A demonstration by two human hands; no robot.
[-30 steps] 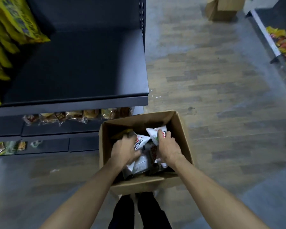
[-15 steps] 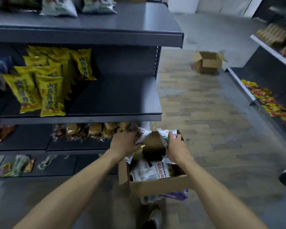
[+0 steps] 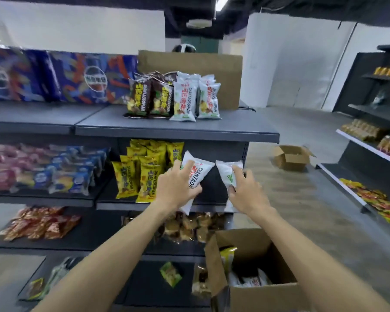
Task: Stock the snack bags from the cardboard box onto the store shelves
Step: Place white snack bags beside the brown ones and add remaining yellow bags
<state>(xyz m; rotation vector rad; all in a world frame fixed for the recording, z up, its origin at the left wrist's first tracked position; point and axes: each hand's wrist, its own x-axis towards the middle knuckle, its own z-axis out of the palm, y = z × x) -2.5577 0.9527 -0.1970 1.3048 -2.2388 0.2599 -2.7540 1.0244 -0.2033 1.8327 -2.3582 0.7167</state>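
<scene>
My left hand (image 3: pixel 176 188) grips a white snack bag (image 3: pixel 197 174) with red and black lettering, held up in front of the middle shelf. My right hand (image 3: pixel 245 190) grips a second white snack bag (image 3: pixel 227 174) beside it. Both bags hang in the air just right of the yellow bags (image 3: pixel 144 170) on the middle shelf. The open cardboard box (image 3: pixel 252 287) stands on the floor at lower right, with more white bags and a yellow-green one inside. White bags of the same kind (image 3: pixel 195 97) stand on the top shelf (image 3: pixel 178 129) next to brown ones.
Blue drink packs line the top shelf at left. Blue and pink bags fill the middle shelf's left, red packs and pastries lie lower. A second open carton (image 3: pixel 292 157) sits on the floor in the aisle. Another shelving unit (image 3: pixel 369 143) stands at right.
Both hands lifted the two white bags out of the box and up to middle-shelf height. My view swung upward from the box to the shelves.
</scene>
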